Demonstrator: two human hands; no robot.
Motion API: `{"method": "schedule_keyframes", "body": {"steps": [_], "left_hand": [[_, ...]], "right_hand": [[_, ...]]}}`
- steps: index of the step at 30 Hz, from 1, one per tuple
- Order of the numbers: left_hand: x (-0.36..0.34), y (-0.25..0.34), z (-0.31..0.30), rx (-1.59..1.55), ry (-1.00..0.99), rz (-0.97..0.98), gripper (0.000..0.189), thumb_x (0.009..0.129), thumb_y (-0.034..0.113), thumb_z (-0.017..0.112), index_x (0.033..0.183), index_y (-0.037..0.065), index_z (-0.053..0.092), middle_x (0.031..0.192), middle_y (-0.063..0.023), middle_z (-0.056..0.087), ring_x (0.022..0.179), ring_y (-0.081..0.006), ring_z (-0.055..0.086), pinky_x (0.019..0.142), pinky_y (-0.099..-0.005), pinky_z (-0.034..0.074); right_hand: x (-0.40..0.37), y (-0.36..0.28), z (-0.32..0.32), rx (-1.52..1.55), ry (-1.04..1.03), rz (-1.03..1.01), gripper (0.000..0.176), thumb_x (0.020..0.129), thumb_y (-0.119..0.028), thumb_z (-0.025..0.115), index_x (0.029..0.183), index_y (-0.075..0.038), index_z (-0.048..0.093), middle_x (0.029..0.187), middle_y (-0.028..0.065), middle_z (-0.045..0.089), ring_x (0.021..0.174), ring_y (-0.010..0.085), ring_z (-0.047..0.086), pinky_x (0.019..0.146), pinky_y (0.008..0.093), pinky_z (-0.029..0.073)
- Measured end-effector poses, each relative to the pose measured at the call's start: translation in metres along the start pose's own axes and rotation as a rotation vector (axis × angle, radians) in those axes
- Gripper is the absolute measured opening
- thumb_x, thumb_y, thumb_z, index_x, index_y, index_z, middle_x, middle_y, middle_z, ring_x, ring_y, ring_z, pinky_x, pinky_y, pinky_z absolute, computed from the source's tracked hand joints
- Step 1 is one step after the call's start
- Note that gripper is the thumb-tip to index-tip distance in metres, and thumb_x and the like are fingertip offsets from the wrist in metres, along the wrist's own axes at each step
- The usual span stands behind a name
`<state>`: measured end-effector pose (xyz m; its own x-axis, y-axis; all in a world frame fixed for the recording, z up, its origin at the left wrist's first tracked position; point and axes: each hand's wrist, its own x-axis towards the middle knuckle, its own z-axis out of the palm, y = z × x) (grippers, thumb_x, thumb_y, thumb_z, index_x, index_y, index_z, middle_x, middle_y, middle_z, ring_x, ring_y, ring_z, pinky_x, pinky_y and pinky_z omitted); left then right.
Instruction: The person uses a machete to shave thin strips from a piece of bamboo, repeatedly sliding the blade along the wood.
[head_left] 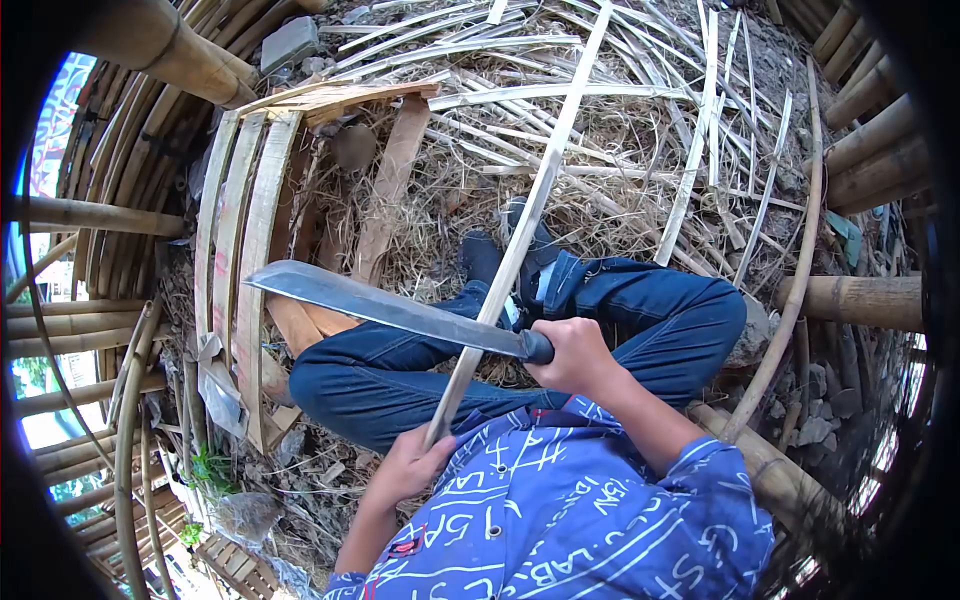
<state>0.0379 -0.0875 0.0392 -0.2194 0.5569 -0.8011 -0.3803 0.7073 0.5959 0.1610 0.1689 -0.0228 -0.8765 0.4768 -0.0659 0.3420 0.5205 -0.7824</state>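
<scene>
Nearest to us, just beyond our blue shirt (560,500), the left hand (408,468) is closed around the near end of a long pale strip (537,190). The strip slants up and away between our bent legs (650,310). The right hand (572,355) is wrapped around the dark handle (538,347) of a big knife, and its broad blade (370,303) lies across the strip, crossing it fairly close to the handle, with the tip reaching out over the left knee. For a clean stroke, we'd do best to hold the near end firmly, set the blade at a shallow slant and work with light, even pressure, so that it doesn't bite in and split the strip. The edge is best pointed away from the left fingers and both thighs, with each stroke running outward; how the edge is turned now, we can't say for sure. Farther out are our dark shoes (480,258), then dry grass (430,220), with wooden slats (262,200) off to the left. Beyond them more strips (620,90) lie scattered, and since the long one stretches out over them, we should watch its far end for snags. Bamboo poles (860,300) stand around the edges.
</scene>
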Motion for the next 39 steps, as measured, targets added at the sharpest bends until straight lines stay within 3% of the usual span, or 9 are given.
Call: {"method": "schedule_keyframes", "body": {"steps": [4, 7, 10, 17, 23, 26, 33, 35, 39], "left_hand": [[0.029, 0.031, 0.017, -0.008, -0.125, -0.049, 0.02, 0.087, 0.017, 0.066, 0.08, 0.005, 0.053, 0.064, 0.0021, 0.05, 0.058, -0.005, 0.044, 0.048, -0.0245, 0.036], [0.071, 0.04, 0.029, 0.381, 0.003, 0.381, 0.018, 0.083, 0.012, 0.069, 0.09, 0.006, 0.053, 0.064, 0.0042, 0.047, 0.058, -0.0026, 0.044, 0.048, -0.021, 0.036], [0.094, 0.045, 0.032, -0.338, -0.409, 0.129, 0.051, 0.08, 0.004, 0.07, 0.125, 0.01, 0.046, 0.069, 0.004, 0.041, 0.055, -0.0046, 0.042, 0.046, -0.0214, 0.036], [0.077, 0.014, 0.035, -0.864, -0.697, 0.1, 0.079, 0.084, 0.01, 0.066, 0.148, 0.008, 0.021, 0.072, -0.0003, 0.042, 0.051, -0.0073, 0.039, 0.044, -0.0235, 0.038], [0.065, 0.01, 0.035, -0.669, -0.607, -0.042, 0.026, 0.085, 0.013, 0.066, 0.103, 0.002, 0.05, 0.061, 0.002, 0.04, 0.054, -0.0077, 0.043, 0.047, -0.024, 0.037], [0.08, -0.007, 0.05, -0.034, -0.073, 0.256, 0.025, 0.086, 0.018, 0.068, 0.075, 0.011, 0.047, 0.059, 0.0037, 0.046, 0.048, -0.0031, 0.04, 0.04, -0.0232, 0.03], [0.089, 0.0, 0.069, -0.078, 0.109, 0.628, 0.025, 0.091, 0.021, 0.063, 0.073, 0.011, 0.049, 0.058, 0.0068, 0.043, 0.048, -0.0039, 0.038, 0.042, -0.023, 0.029], [0.077, 0.01, 0.053, 0.011, -0.142, 0.175, 0.022, 0.093, 0.019, 0.058, 0.078, 0.004, 0.05, 0.062, 0.004, 0.047, 0.058, -0.0063, 0.039, 0.051, -0.0283, 0.035], [0.064, 0.023, 0.054, -0.263, -0.234, 0.013, 0.026, 0.1, 0.024, 0.048, 0.078, 0.011, 0.043, 0.059, 0.0071, 0.038, 0.046, -0.0027, 0.031, 0.039, -0.0226, 0.026]], "right_hand": [[-0.001, -0.009, -0.01, -0.007, -0.014, -0.025, 0.018, 0.064, -0.021, 0.072, 0.069, -0.007, 0.062, 0.061, 0.0155, 0.061, 0.062, 0.0366, 0.062, 0.058, 0.0436, 0.05], [-0.002, -0.008, -0.013, -0.08, -0.007, -0.013, 0.017, 0.065, -0.022, 0.071, 0.07, -0.007, 0.063, 0.061, 0.0165, 0.061, 0.062, 0.0367, 0.063, 0.059, 0.0442, 0.051], [-0.006, 0.0, -0.011, -0.141, -0.029, 0.036, 0.017, 0.066, -0.022, 0.07, 0.071, -0.007, 0.064, 0.062, 0.0176, 0.061, 0.062, 0.0373, 0.063, 0.06, 0.0453, 0.051], [-0.015, 0.004, -0.005, -0.084, -0.056, 0.155, 0.018, 0.065, -0.022, 0.071, 0.071, -0.006, 0.064, 0.065, 0.0183, 0.062, 0.064, 0.0388, 0.063, 0.061, 0.0456, 0.051], [-0.01, -0.004, -0.004, -0.084, -0.101, 0.187, 0.02, 0.065, -0.021, 0.071, 0.073, -0.005, 0.065, 0.065, 0.0186, 0.063, 0.066, 0.0391, 0.063, 0.062, 0.0456, 0.052], [-0.012, -0.015, -0.009, -0.113, -0.125, 0.147, 0.02, 0.065, -0.022, 0.071, 0.073, -0.005, 0.065, 0.065, 0.0183, 0.063, 0.065, 0.0389, 0.063, 0.062, 0.0454, 0.052], [-0.02, -0.019, -0.007, -0.288, -0.26, 0.087, 0.019, 0.065, -0.025, 0.069, 0.07, -0.007, 0.064, 0.064, 0.0173, 0.063, 0.064, 0.0364, 0.064, 0.063, 0.0457, 0.052], [-0.016, -0.013, -0.007, -0.377, -0.271, 0.087, 0.018, 0.065, -0.025, 0.068, 0.07, -0.008, 0.064, 0.064, 0.0171, 0.063, 0.064, 0.0354, 0.065, 0.063, 0.0454, 0.052], [0.0, 0.005, -0.017, -0.531, -0.24, 0.132, 0.02, 0.064, -0.026, 0.069, 0.074, -0.009, 0.064, 0.069, 0.0175, 0.065, 0.069, 0.0357, 0.066, 0.066, 0.0452, 0.052]]}}
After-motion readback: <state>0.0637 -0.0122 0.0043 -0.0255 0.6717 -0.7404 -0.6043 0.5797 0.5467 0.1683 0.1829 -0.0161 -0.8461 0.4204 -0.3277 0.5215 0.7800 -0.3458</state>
